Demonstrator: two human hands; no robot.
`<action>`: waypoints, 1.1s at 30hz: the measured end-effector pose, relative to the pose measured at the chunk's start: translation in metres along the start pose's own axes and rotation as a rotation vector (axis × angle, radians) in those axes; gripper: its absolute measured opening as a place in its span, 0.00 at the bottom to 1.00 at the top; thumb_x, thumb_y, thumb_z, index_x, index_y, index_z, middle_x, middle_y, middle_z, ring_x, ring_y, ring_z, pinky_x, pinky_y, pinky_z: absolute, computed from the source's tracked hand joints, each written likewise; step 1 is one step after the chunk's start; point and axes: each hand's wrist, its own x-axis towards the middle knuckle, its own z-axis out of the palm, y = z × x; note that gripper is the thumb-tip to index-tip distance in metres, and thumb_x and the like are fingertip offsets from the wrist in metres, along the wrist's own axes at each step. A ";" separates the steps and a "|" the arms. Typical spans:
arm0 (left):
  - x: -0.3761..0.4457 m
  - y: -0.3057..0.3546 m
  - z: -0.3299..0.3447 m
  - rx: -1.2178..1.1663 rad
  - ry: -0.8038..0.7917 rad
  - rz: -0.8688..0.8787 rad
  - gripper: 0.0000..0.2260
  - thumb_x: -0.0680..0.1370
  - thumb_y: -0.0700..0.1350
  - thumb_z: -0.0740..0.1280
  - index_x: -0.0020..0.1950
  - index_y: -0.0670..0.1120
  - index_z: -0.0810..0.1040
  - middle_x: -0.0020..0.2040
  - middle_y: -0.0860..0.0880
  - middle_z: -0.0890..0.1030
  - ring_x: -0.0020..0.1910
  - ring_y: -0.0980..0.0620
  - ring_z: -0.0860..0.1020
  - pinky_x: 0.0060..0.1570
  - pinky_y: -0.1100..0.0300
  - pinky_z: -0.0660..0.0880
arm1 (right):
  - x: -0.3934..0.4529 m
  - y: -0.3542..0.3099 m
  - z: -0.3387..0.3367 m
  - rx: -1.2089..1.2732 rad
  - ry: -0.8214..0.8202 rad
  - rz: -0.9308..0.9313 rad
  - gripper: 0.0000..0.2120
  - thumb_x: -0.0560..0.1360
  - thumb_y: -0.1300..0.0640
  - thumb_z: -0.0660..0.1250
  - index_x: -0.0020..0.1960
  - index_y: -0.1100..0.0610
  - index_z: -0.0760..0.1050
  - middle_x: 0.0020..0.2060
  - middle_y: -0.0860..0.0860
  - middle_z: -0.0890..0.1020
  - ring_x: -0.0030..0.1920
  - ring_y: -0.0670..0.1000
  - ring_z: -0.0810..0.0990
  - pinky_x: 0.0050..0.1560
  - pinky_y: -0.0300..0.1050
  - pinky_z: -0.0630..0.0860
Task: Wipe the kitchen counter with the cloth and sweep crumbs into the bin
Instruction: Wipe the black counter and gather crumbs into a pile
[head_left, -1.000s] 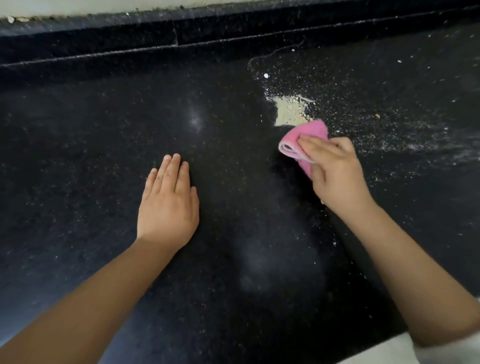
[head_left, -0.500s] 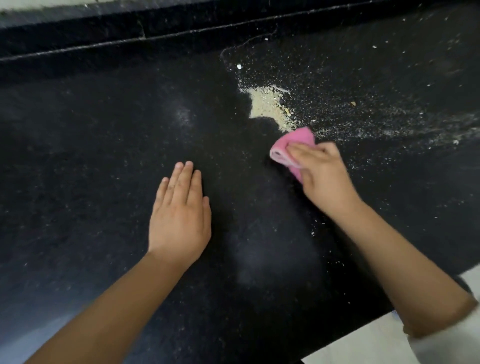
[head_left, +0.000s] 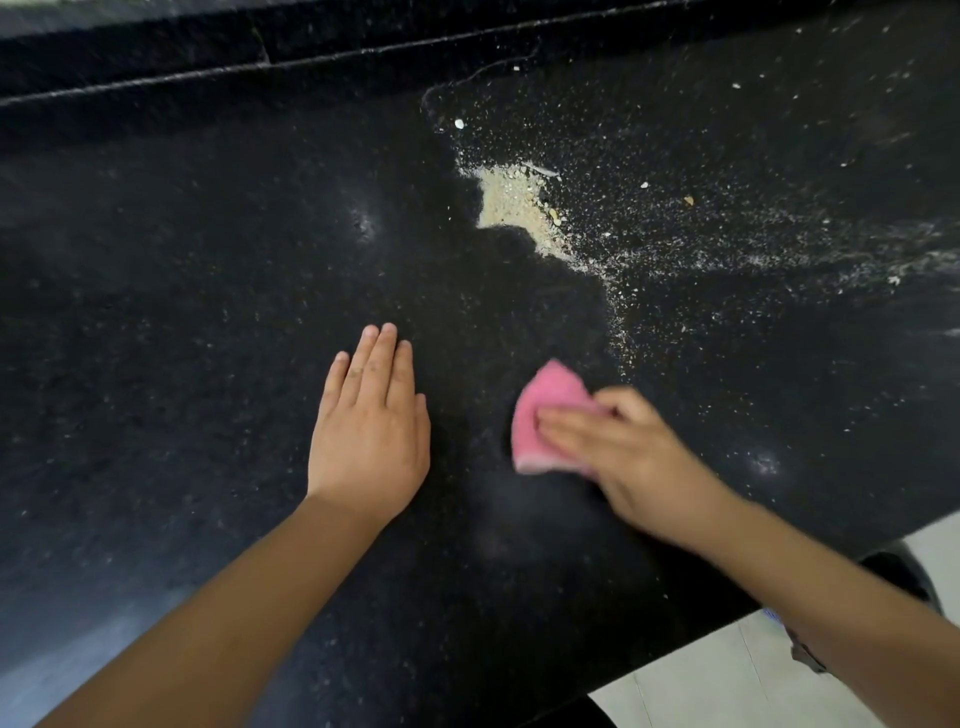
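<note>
A black speckled counter (head_left: 182, 312) fills the view. A pale heap of crumbs (head_left: 511, 200) lies at the upper middle, with finer crumbs scattered to its right and a thin trail running down toward me. My right hand (head_left: 623, 457), blurred by motion, presses a folded pink cloth (head_left: 545, 415) flat on the counter, well below the heap. My left hand (head_left: 369, 431) lies palm down on the counter to the left of the cloth, fingers together, holding nothing.
A raised black ledge (head_left: 260, 57) runs along the back of the counter. The counter's front edge shows at the lower right over pale floor tiles (head_left: 727, 686). A dark rounded object (head_left: 904, 571) sits by that edge, partly hidden by my right forearm.
My right hand has dragged the pink cloth down and toward me, away from the crumb heap, leaving a thin crumb trail. My left hand stays flat on the counter.
</note>
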 end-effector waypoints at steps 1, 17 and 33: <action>0.000 0.000 0.000 0.001 -0.007 -0.002 0.23 0.75 0.44 0.51 0.61 0.30 0.71 0.62 0.34 0.73 0.62 0.36 0.72 0.60 0.42 0.60 | 0.011 0.015 -0.005 -0.031 0.015 0.031 0.15 0.78 0.61 0.52 0.60 0.57 0.73 0.56 0.54 0.80 0.45 0.62 0.77 0.51 0.46 0.67; -0.002 0.002 -0.001 -0.010 -0.020 -0.030 0.23 0.76 0.45 0.49 0.63 0.29 0.69 0.64 0.33 0.71 0.65 0.35 0.69 0.63 0.44 0.58 | -0.044 -0.011 -0.003 0.047 -0.039 -0.053 0.18 0.72 0.64 0.59 0.59 0.52 0.72 0.57 0.47 0.79 0.51 0.53 0.70 0.50 0.45 0.70; -0.002 0.001 0.001 -0.095 -0.015 -0.068 0.23 0.75 0.42 0.48 0.62 0.30 0.70 0.64 0.33 0.71 0.65 0.36 0.68 0.64 0.46 0.59 | 0.009 -0.054 0.007 0.083 0.115 -0.117 0.17 0.74 0.64 0.54 0.53 0.58 0.80 0.53 0.51 0.82 0.46 0.56 0.73 0.40 0.48 0.74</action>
